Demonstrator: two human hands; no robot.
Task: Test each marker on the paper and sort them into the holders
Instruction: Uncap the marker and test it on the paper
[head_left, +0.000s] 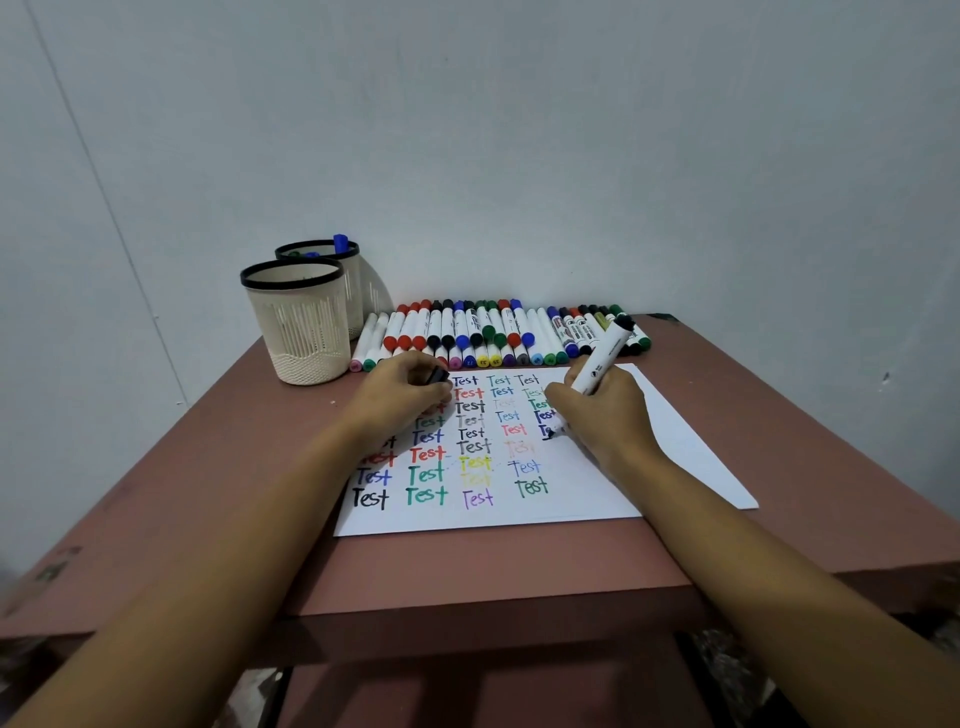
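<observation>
One tilted marker (600, 358), tip down-left.

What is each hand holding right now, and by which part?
The right hand grips the white marker by its lower barrel, just above the tip, which touches the paper. The left hand pinches a black cap in its fingertips.

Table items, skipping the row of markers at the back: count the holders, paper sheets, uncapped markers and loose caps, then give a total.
Holders: 2
Paper sheet: 1
Uncapped marker, in right hand: 1
Loose cap, in left hand: 1
Total: 5
</observation>
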